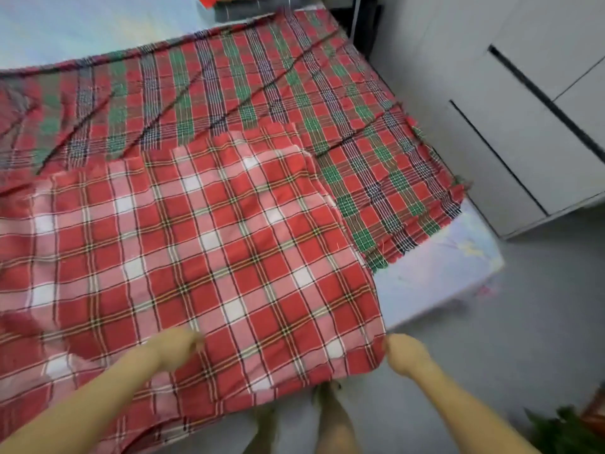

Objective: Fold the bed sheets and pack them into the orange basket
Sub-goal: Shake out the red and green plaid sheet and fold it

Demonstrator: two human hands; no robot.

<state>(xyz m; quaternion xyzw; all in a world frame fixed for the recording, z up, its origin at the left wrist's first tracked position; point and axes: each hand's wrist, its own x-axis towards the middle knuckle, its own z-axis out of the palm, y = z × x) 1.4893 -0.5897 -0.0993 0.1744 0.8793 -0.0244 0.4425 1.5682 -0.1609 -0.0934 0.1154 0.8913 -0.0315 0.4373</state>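
We see a red-and-white checked sheet [203, 244] spread over the lower left and middle of the frame. It lies on top of a red-and-green checked sheet [229, 86] that covers the bed [435, 273]. Our right hand [404, 353], low and right of middle, pinches its corner. Our left hand [178, 348], bottom middle, is curled tight on the near edge, gripping the cloth.

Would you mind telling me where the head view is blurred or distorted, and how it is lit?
Head view: even light, no glare; left hand, right hand and cabinet motion-blurred; red-and-white sheet fairly sharp; green-checked sheet lens-bowed along its far edge.
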